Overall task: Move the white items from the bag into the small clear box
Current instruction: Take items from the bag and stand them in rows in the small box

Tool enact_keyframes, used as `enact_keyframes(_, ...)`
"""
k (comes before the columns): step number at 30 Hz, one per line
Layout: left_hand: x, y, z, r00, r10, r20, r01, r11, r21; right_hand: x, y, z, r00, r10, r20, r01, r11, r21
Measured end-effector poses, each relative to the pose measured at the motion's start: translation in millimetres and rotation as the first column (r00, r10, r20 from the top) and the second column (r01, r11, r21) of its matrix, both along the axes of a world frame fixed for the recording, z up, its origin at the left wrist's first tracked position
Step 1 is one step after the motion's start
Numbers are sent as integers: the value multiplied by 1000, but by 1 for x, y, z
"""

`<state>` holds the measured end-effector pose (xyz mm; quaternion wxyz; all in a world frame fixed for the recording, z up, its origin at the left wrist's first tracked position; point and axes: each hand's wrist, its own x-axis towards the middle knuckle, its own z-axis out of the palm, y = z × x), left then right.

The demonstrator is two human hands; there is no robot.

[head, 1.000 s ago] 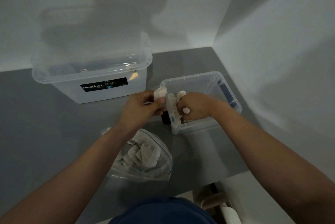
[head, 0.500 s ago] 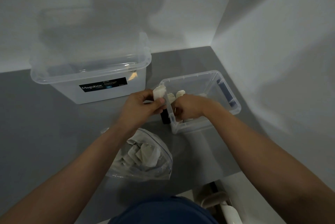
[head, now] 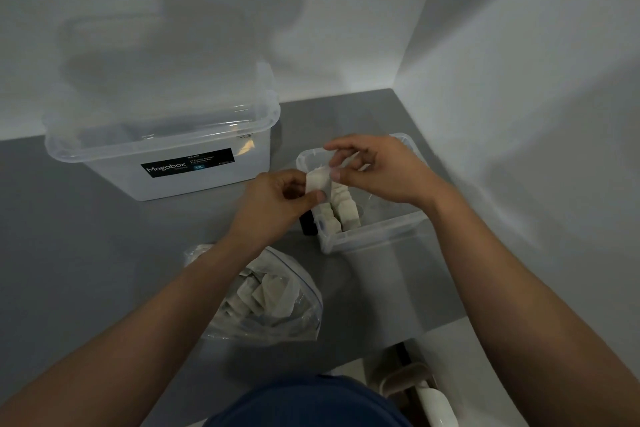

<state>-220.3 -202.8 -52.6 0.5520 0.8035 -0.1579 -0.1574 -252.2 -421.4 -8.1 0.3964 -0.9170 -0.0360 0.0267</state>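
Your left grip (head: 273, 207) pinches a white item (head: 318, 181) between thumb and fingers. Your right grip (head: 379, 170) pinches the same piece at its upper edge, so both are closed on it. The piece hangs just above the left rim of the small clear box (head: 374, 236). Inside that box, against its left wall, more white items (head: 341, 212) stand packed in two rows. The bag (head: 277, 319), clear plastic with white pieces in it, lies on the grey desk (head: 104, 253) in front of the box and to its left, partly under your left forearm. A large clear box (head: 166, 163) with a black Megabox label stands left of the small one, apart from it. A small dark object (head: 307, 224) sits just outside the small box's left wall; you cannot tell what it is.
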Motion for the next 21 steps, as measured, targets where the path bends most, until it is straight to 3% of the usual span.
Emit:
enact_keyframes(6, -1, -13, 0, 996, -56, 70, 53, 997, 49, -4, 0, 12, 999, 17, 27, -14, 994, -106)
enact_keyframes(10, 0, -9, -6, 961, -133, 241, 51, 946, 321, -3, -11, 2, 997, -61, 57, 70, 984, -166)
enact_keyframes(12, -1, -4, -10, 953, -207, 221, 92, 894, 438, 0, -20, -10, 996, -75, 51, 85, 969, -231)
enact_keyframes(16, -4, 1, -12, 925, -340, 170, 177, 780, 601, 6, -29, -36, 988, -4, -153, -52, 932, -359)
enact_keyframes(21, -7, 0, -8, 913, -358, 193, 159, 751, 640, 18, -28, -69, 935, 68, -349, -230, 864, -448)
